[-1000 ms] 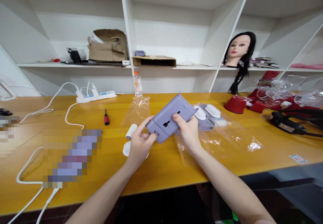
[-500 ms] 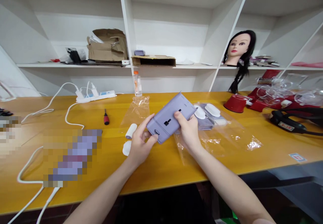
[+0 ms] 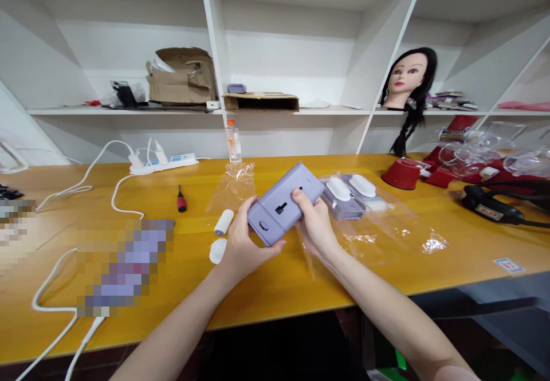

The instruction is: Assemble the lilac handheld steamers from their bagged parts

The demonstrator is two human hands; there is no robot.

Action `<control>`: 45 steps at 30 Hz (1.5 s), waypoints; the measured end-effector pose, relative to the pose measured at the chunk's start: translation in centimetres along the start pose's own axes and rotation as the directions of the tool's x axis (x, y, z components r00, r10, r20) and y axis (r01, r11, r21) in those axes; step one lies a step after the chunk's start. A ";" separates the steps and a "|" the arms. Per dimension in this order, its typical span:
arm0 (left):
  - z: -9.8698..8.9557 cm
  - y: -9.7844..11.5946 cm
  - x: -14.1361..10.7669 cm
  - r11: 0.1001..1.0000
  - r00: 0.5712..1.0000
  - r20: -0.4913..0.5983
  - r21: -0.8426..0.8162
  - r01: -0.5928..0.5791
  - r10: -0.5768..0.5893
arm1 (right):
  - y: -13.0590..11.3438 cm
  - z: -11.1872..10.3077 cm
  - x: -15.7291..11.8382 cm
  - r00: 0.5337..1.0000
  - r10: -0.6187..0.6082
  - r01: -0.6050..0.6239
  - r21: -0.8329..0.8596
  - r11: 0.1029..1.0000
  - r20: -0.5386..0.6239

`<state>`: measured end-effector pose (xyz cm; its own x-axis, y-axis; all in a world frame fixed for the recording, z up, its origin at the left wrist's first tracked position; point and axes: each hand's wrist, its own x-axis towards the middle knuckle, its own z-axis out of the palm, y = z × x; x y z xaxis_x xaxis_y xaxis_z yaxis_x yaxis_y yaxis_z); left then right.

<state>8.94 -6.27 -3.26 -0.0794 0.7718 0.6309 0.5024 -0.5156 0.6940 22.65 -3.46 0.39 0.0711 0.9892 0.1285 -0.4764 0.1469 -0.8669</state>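
A purple box-shaped case with dark cutouts is held tilted above the table, between both hands. My left hand grips its lower left end, thumb along the bottom edge. On the right side, my right hand holds it with the thumb pressed on the upper face. Left of my left hand lie a white cylinder with a purple end and a white round piece. Behind my right hand, purple parts with white oval tops rest on clear plastic bags.
A red-handled screwdriver, a power strip with white cables and a clear bottle stand or lie left and behind. Red devices and a black tool are at the right. A shelf runs behind.
The purple case has shifted slightly left and down and turned a little. My left thumb has moved from its face to its lower edge.
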 end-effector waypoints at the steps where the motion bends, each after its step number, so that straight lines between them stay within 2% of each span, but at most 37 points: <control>1: 0.0 0.0 0.0 1.000 1.000 -0.005 0.003 0.003 -0.003 | 0.1 0.0 0.0 1.000 0.003 -0.003 -0.001 1.000 -0.003; 8: 0.1 -0.1 0.1 0.993 0.999 0.026 -0.112 0.032 -0.029 | 0.1 0.2 -0.1 1.000 -0.020 0.020 0.003 1.000 -0.008; 13: 0.4 -0.1 0.4 0.962 0.992 0.107 -0.258 0.087 -0.061 | -0.4 0.1 0.5 0.999 -0.039 0.039 0.011 0.999 -0.022; 18: 0.5 0.1 0.3 0.933 0.989 0.132 -0.343 0.111 -0.069 | -0.5 -0.3 1.2 1.000 0.004 -0.004 -0.012 1.000 -0.024; 24: 0.2 0.2 0.5 0.930 0.983 0.177 -0.349 0.113 -0.053 | -0.5 -0.6 1.3 0.999 0.053 -0.053 -0.027 0.998 -0.012; 30: 0.2 -0.2 0.5 0.942 0.977 0.206 -0.316 0.114 -0.049 | -0.4 -0.3 0.8 0.999 0.010 -0.010 -0.001 1.000 -0.038; 34: -0.1 -0.5 0.5 0.897 0.956 0.292 -0.412 0.162 -0.039 | -0.3 0.0 0.7 0.998 -0.025 0.026 0.015 1.000 -0.065; 36: -0.3 -0.6 0.7 0.865 0.957 0.289 -0.476 0.159 -0.017 | -0.3 0.1 0.7 0.996 -0.037 0.040 0.031 0.999 -0.077; 39: -0.4 -0.5 1.0 0.835 0.963 0.247 -0.504 0.221 -0.105 | -0.3 0.1 0.7 0.994 -0.067 0.071 0.040 0.997 -0.091; 42: -0.4 0.0 1.3 0.820 0.943 0.237 -0.472 0.323 -0.235 | -0.1 0.0 0.8 0.989 -0.119 0.122 0.024 0.992 -0.090; 45: -0.3 0.3 1.5 0.830 0.941 0.181 -0.445 0.337 -0.286 | 0.2 -0.1 1.0 0.984 -0.166 0.167 0.005 0.986 -0.056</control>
<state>8.72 -5.42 -1.99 -0.0625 0.9409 0.3328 0.0074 -0.3331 0.9429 22.73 -2.45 0.32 0.1986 0.9494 0.2435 -0.4621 0.3098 -0.8309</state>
